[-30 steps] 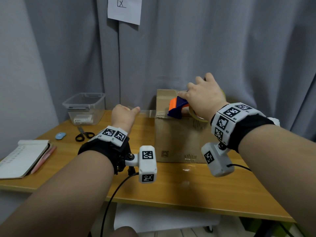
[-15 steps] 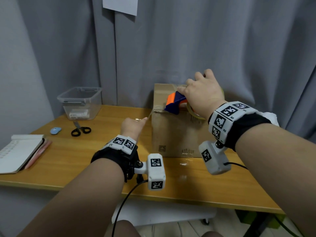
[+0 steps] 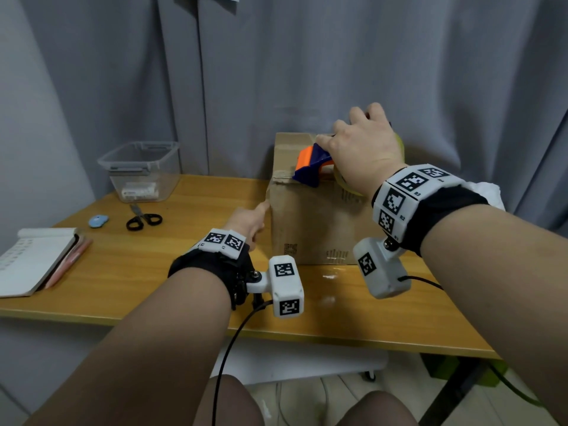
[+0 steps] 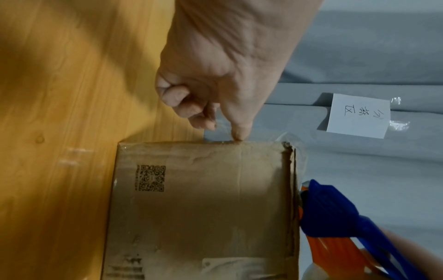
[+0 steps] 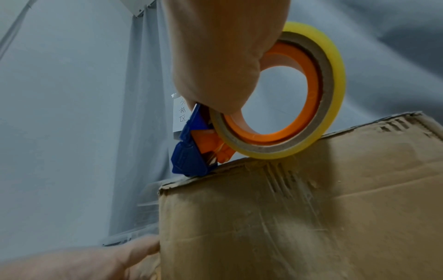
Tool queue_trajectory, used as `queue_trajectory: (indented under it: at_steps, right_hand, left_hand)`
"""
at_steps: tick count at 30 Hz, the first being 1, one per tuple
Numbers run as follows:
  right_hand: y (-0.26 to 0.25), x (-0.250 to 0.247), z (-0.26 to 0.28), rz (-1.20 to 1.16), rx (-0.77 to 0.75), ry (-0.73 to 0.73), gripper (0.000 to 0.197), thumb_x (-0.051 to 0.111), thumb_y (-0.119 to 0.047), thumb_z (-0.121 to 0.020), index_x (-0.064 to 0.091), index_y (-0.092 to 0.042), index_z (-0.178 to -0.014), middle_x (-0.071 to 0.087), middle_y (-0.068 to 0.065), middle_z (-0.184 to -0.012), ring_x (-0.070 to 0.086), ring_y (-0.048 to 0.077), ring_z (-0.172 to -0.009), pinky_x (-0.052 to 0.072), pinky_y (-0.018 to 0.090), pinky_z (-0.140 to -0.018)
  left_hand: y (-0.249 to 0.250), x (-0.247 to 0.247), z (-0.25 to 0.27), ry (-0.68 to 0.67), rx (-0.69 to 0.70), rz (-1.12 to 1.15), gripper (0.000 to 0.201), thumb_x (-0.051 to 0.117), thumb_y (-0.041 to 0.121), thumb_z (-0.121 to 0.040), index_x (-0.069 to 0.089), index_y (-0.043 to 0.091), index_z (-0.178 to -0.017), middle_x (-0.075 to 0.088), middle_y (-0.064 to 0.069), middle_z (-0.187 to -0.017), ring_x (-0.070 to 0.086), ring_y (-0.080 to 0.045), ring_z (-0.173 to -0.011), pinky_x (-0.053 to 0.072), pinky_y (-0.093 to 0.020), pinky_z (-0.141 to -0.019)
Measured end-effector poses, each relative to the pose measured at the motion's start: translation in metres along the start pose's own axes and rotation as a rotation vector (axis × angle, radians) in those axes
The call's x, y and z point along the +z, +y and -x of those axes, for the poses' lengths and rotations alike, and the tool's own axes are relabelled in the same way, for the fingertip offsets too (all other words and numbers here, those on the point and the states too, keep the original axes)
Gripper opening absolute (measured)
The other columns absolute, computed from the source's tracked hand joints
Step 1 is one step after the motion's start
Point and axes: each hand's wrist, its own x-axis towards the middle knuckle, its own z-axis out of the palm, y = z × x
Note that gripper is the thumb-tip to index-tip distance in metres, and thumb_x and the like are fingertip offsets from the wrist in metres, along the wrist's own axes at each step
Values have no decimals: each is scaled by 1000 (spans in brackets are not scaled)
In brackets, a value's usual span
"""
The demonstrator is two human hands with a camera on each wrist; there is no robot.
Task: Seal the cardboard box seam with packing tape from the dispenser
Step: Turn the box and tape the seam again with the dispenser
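The brown box [image 3: 319, 216] sits on the wooden table [image 3: 153, 272], near the back. The right hand [image 3: 365, 149] is wrapped around the tape holder [image 3: 310, 166], and its blue nose rests on the top edge of the box at the left end. The left hand [image 4: 215, 79] presses the end of the clear tape [image 4: 221, 126] against the left side of the box with its thumb, the other fingers curled in. I think the box is light and a bit soft at its worn edges, so it could slide. The tape is thin and sticky and may wrinkle. The holder is hard, and best held by the roll [image 5: 330, 79].
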Motion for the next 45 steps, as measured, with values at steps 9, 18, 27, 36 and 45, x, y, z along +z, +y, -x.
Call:
queue_trajectory:
  at_steps: [9,18,27,36,45]
  right_hand:
    - [-1,2,-1,-23,3,2,31,44,-34,-96,51,-26,-126,59,2,-111,44,28,-106,31,42,-89]
    - [1,0,0,-42,-7,-11,33,42,-33,-96,50,-25,-128,57,4,-116,44,29,-109,31,42,-90]
    - [-1,3,-2,-58,7,-3,34,44,-40,-97,50,-26,-128,57,2,-113,43,28,-108,31,41,-88]
    - [-1,0,-1,-42,11,-13,32,45,-34,-96,51,-26,-126,57,3,-110,44,29,-107,33,42,-88]
    - [1,0,-1,-62,16,-17,33,44,-33,-97,50,-27,-128,56,3,-115,42,29,-110,31,42,-88]
  left_hand:
    - [-5,-11,3,-88,-27,-295,59,36,69,-87,48,13,-99,57,-3,-74,40,-10,-51,36,-22,-46]
    - [36,-10,32,-398,465,485,74,1,62,-93,13,16,-151,18,2,-157,15,-12,-144,10,-30,-115]
    - [-4,-3,31,-606,374,303,89,-11,70,-83,27,22,-147,48,18,-130,41,-7,-127,32,-18,-96]
    - [-5,-2,18,-618,398,329,94,-7,76,-79,24,21,-149,41,0,-147,32,-12,-138,19,-29,-115]
    - [12,-38,5,-210,727,21,45,24,41,-102,39,28,-142,35,4,-151,31,-10,-138,19,-34,-117]
